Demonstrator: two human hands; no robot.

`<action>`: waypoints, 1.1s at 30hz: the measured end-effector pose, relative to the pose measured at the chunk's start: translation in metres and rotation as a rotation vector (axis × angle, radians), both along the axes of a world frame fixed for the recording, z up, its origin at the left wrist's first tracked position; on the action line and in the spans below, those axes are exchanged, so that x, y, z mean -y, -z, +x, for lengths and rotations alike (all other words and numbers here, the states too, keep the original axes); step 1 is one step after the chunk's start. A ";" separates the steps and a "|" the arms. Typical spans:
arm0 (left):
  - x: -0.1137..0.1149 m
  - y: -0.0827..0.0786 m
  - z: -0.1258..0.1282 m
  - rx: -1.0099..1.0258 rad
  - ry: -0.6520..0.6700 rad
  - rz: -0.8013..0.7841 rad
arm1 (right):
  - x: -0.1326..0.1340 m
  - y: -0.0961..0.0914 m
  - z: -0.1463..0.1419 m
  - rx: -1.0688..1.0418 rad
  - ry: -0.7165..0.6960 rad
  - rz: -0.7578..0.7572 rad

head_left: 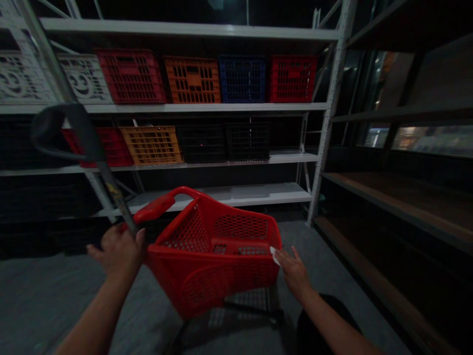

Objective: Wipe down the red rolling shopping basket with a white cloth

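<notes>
A red plastic shopping basket [218, 256] with a perforated body and a raised red handle [155, 208] stands tilted on the grey floor in front of me. My left hand [118, 249] is closed round the lower end of a long grey pull handle [70, 133] that rises to the upper left. My right hand [293, 271] rests against the basket's right rim, fingers pinching a small white piece [274, 255] that I cannot identify.
White metal shelving [185, 107] ahead holds rows of plastic crates: white, red, orange, blue, black. Dark wooden racks [402, 197] run along the right side. A lower white shelf [240, 193] is behind the basket. Grey floor [44, 296] spreads to the left.
</notes>
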State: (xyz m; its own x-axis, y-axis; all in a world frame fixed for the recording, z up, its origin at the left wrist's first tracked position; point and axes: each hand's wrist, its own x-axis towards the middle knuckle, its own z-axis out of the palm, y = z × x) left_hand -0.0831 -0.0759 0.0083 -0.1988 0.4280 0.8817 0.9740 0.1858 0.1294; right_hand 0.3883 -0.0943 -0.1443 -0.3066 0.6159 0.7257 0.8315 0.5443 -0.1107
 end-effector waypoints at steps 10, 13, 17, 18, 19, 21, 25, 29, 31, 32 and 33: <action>0.022 0.078 0.204 -0.104 0.512 -0.348 | 0.006 -0.004 -0.105 -0.100 -0.164 0.087; 0.017 0.093 0.222 -0.085 0.517 -0.460 | 0.009 0.000 -0.087 -0.031 -0.258 0.095; 0.007 0.098 0.211 -0.080 0.551 -0.468 | 0.005 -0.003 -0.026 -0.057 -0.242 0.065; 0.004 0.098 0.208 -0.079 0.563 -0.465 | 0.003 -0.006 -0.013 -0.116 -0.193 0.060; 0.002 0.099 0.206 -0.080 0.571 -0.461 | 0.000 -0.011 -0.005 -0.186 -0.136 0.056; -0.003 0.100 0.205 -0.079 0.576 -0.448 | -0.005 -0.018 -0.004 -0.321 -0.041 0.029; -0.008 0.101 0.208 -0.079 0.593 -0.431 | -0.004 -0.013 -0.048 -0.472 -0.095 -0.126; -0.011 0.101 0.208 -0.080 0.630 -0.434 | 0.000 0.007 -0.080 -0.564 -0.161 -0.183; -0.014 0.100 0.206 -0.086 0.642 -0.442 | -0.003 0.009 -0.075 -0.528 -0.193 -0.202; -0.016 0.100 0.206 -0.087 0.644 -0.448 | -0.006 0.009 -0.069 -0.499 -0.217 -0.209; -0.018 0.100 0.206 -0.086 0.643 -0.454 | -0.010 0.007 -0.061 -0.475 -0.243 -0.216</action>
